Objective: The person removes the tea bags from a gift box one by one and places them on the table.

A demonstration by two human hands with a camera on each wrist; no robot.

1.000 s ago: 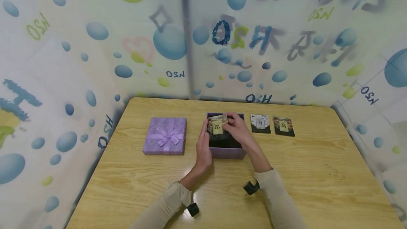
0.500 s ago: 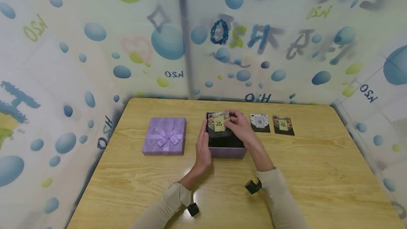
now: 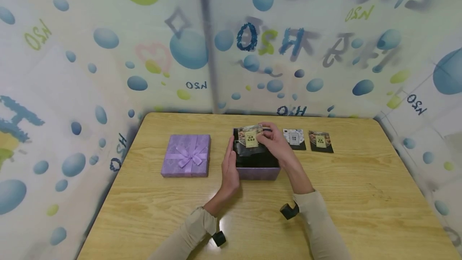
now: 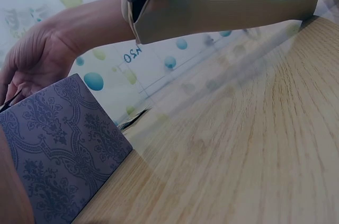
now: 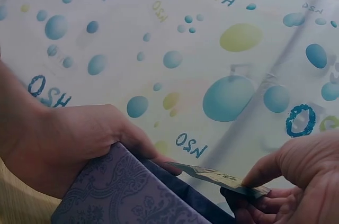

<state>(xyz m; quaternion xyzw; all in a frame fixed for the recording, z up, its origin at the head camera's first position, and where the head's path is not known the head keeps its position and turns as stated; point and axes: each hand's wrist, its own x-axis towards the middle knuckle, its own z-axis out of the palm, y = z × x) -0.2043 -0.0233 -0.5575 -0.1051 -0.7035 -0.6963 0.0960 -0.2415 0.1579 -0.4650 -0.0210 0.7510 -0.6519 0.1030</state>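
An open purple box (image 3: 257,171) with a dark inside stands mid-table. My left hand (image 3: 229,159) lies flat against its left wall, fingers straight; the right wrist view shows this hand (image 5: 69,139) on the patterned box (image 5: 127,195). My right hand (image 3: 268,136) pinches a small dark snack packet with a yellow label (image 3: 251,136) over the far part of the box. In the right wrist view the packet (image 5: 212,174) is held nearly level above the rim by the right fingertips (image 5: 265,173). The left wrist view shows the box wall (image 4: 58,144).
The purple lid with a ribbon bow (image 3: 185,155) lies left of the box. Two more packets (image 3: 294,138) (image 3: 320,141) lie flat to the right, near the table's far edge. Printed bubble-pattern walls close in the wooden table (image 3: 361,196) on three sides.
My right hand has carried the packet slightly toward the far edge of the box. The left hand stays against the box's side.
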